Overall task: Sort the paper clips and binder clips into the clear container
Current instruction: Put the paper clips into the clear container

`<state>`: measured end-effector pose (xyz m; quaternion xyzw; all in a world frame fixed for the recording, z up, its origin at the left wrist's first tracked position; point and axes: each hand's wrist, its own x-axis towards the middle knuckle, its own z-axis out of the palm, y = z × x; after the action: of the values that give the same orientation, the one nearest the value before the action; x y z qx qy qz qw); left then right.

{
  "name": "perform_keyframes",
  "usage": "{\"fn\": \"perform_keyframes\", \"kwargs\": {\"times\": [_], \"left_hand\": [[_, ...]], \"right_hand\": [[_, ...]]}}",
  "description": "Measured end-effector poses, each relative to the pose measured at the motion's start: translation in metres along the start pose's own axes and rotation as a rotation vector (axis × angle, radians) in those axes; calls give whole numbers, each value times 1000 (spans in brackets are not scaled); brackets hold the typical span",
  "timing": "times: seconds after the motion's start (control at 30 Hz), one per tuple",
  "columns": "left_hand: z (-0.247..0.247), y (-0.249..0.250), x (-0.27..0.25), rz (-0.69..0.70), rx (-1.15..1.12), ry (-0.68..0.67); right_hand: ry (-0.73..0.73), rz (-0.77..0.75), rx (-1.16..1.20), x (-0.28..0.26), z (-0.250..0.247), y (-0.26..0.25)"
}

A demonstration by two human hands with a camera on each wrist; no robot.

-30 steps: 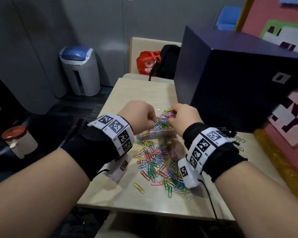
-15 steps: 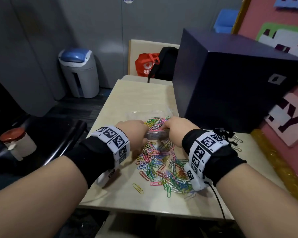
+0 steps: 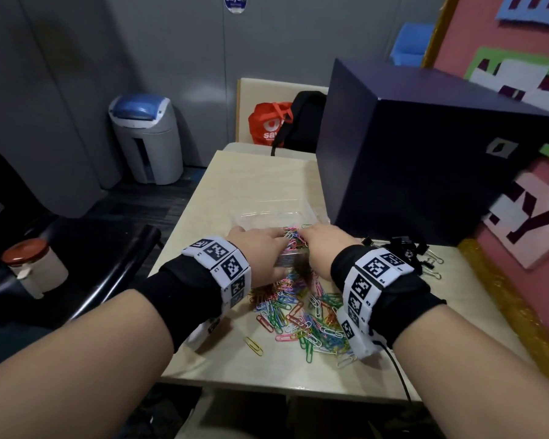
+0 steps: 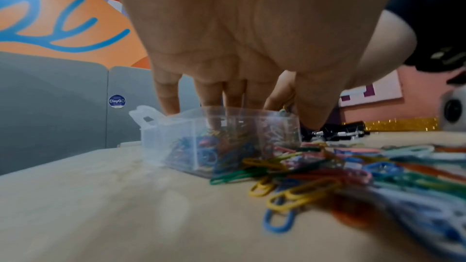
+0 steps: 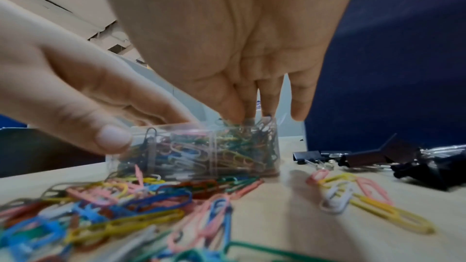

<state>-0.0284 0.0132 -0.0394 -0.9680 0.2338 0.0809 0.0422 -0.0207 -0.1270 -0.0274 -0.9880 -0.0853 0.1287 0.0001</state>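
The clear container stands on the table, stuffed with coloured paper clips, its lid folded open behind it. Both hands are over it. My left hand has straight fingers reaching down into the container, with its thumb outside the near wall. My right hand presses straight fingertips onto the heaped clips inside the container. A loose pile of paper clips lies in front of it, toward me. Black binder clips lie to its right.
A large dark blue box stands close behind and to the right of the container. The table ends near my forearms. A black chair, a red-lidded jar and a waste bin are to the left.
A second ago both hands held a bunch of paper clips above the container. They have come down, let it go, and now press the clips in with flat fingers.
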Motion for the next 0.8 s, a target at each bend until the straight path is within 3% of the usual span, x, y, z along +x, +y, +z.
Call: {"fn": "perform_keyframes", "kwargs": {"times": [0.1, 0.23, 0.43, 0.6, 0.67, 0.8], "left_hand": [[-1, -7, -3, -21, 52, -18], [-6, -13, -9, -65, 66, 46], [-9, -7, -15, -82, 16, 111], [-9, -15, -10, -137, -68, 124], [-8, -18, -10, -155, -83, 129], [-7, -14, -14, -133, -111, 110]], "right_hand": [[-4, -3, 1, 1, -3, 3], [137, 11, -3, -1, -5, 10], [-11, -18, -45, -1, 3, 1], [135, 20, 45, -14, -6, 8], [95, 25, -20, -19, -11, 12], [-177, -4, -308, -30, -14, 18]]}}
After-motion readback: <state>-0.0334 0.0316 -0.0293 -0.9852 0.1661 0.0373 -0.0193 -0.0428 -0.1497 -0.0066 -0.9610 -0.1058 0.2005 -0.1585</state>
